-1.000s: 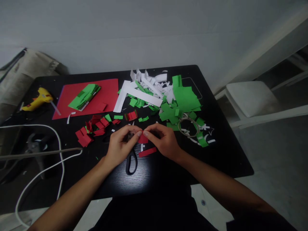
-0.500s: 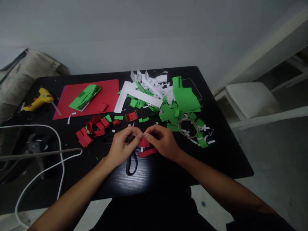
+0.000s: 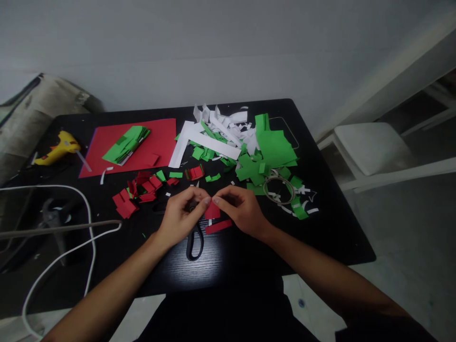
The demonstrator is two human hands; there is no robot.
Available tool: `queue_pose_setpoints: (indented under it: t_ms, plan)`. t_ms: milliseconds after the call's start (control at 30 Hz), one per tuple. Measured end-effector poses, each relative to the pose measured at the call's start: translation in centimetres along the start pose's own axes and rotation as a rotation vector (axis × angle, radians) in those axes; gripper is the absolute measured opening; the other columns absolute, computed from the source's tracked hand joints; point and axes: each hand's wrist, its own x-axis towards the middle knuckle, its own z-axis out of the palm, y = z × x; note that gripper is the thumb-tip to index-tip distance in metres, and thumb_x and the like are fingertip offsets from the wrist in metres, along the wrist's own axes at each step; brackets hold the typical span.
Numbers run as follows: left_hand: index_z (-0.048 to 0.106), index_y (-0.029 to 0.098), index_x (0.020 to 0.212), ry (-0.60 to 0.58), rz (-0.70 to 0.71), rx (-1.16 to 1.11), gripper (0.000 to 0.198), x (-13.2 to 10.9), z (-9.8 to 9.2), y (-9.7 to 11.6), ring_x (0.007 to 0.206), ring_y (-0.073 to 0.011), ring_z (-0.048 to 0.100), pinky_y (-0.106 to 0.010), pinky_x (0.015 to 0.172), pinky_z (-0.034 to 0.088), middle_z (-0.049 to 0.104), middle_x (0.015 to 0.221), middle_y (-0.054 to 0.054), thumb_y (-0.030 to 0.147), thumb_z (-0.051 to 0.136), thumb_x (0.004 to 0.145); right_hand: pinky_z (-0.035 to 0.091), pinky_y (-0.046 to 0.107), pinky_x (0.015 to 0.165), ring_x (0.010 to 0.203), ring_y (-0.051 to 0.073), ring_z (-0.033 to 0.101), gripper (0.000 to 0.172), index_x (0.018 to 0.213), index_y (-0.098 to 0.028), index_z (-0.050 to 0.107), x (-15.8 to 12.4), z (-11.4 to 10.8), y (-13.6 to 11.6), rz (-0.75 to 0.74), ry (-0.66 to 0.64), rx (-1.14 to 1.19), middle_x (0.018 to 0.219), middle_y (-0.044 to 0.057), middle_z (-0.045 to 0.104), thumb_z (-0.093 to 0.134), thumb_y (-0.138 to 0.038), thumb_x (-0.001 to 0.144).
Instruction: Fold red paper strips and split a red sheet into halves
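Near the front middle of the table, my left hand (image 3: 187, 211) and my right hand (image 3: 238, 208) meet, thumbs and fingertips pinched on a small red paper piece (image 3: 213, 212). Just below it lies a red paper strip (image 3: 218, 226), with a bit of white beside it. Black scissors (image 3: 194, 244) rest under my left hand; one handle loop shows and the rest is partly covered. Left of my hands is a pile of folded red paper pieces (image 3: 125, 203) with some green among them. A small red and green folded bundle (image 3: 194, 172) lies beyond my fingers.
At the back left, a green paper stack (image 3: 126, 145) lies on a red sheet (image 3: 162, 133), beside a yellow glue gun (image 3: 59, 148). White scraps (image 3: 223, 128) and green paper (image 3: 276, 146) cover the back right, near a ring-shaped roll (image 3: 280, 191). A white cable (image 3: 93, 251) loops at left.
The red paper piece between my fingertips has shifted very slightly to the left. Both hands keep their pinch, and the rest of the table looks the same.
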Motion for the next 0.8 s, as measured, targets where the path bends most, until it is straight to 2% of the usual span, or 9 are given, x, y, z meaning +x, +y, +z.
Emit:
queue_pose_setpoints:
  t_ms: [133,400,800]
  plan:
    - [0.069,0.018,0.089,0.002,0.011,0.011,0.016,-0.09,-0.11,0.06,0.062,-0.0102,0.057,-0.021,0.058,0.045,0.066,0.074,0.001,0.031,0.065,0.097,0.057,0.029,0.074,0.077,0.017,0.071,0.009,0.083,-0.021,0.075,-0.01,0.01,-0.04,-0.002,-0.002,0.021,0.081,0.002,0.076,0.074,-0.030,0.086]
    - [0.068,0.018,0.087,0.037,-0.023,-0.072,0.020,0.23,-0.21,-0.06,0.063,-0.0120,0.061,-0.023,0.060,0.049,0.069,0.073,0.000,0.036,0.065,0.096,0.058,0.030,0.075,0.078,0.017,0.071,0.012,0.082,-0.021,0.075,0.14,-0.22,0.00,0.018,0.019,0.050,0.081,0.002,0.077,0.077,-0.033,0.085]
    - [0.068,0.018,0.089,0.045,0.020,0.010,0.016,-0.02,-0.42,-0.28,0.067,-0.0120,0.061,-0.023,0.063,0.049,0.068,0.078,0.000,0.031,0.064,0.097,0.059,0.031,0.076,0.078,0.017,0.072,0.013,0.080,-0.021,0.076,0.22,-0.31,0.01,0.030,0.017,0.066,0.081,0.002,0.077,0.078,-0.033,0.084]
